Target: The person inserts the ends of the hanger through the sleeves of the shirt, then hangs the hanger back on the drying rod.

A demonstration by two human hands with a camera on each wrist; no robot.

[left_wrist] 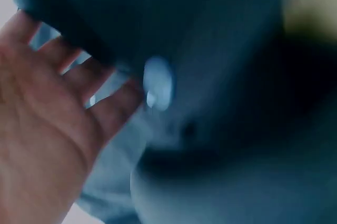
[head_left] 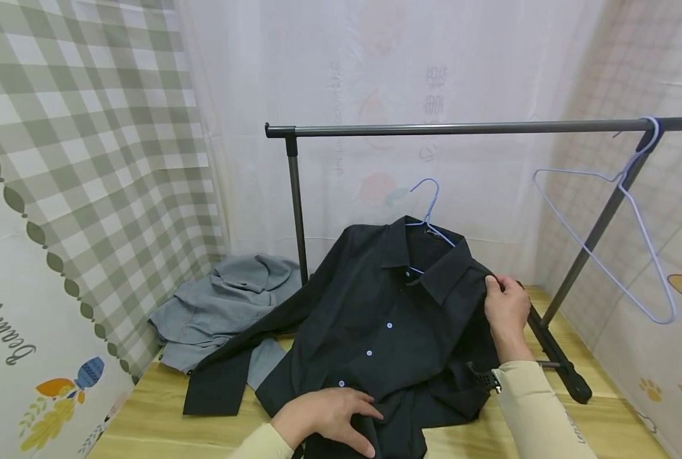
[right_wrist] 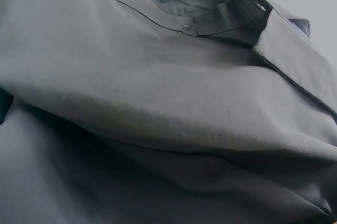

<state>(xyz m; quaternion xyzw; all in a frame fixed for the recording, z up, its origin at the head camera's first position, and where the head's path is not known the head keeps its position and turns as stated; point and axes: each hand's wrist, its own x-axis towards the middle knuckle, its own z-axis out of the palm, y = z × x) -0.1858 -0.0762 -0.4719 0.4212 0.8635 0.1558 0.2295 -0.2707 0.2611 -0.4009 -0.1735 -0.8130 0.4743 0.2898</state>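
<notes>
A black long-sleeved button-up shirt (head_left: 341, 306) leans up over the wooden table, its collar spread at the top. Inside the neck sits a blue wire hanger (head_left: 431, 205), hook pointing up. My right hand (head_left: 508, 310) pinches the shirt's shoulder on the right side, thumb in front. Down at the lower front, my left hand (head_left: 332, 411) lies against the cloth with thumb and fingers spread. In the left wrist view its fingers reach to the cloth beside a pale button (left_wrist: 158, 82). Shirt fabric (right_wrist: 158, 71) fills the right wrist view, where the hand is hidden.
Behind the shirt stands a dark metal clothes rack (head_left: 433, 129). A second blue wire hanger (head_left: 605, 268) hangs at the bar's right end. Crumpled grey clothing (head_left: 226, 303) lies on the wooden table (head_left: 157, 421) at the left. Printed and checked curtains (head_left: 100, 127) surround the space.
</notes>
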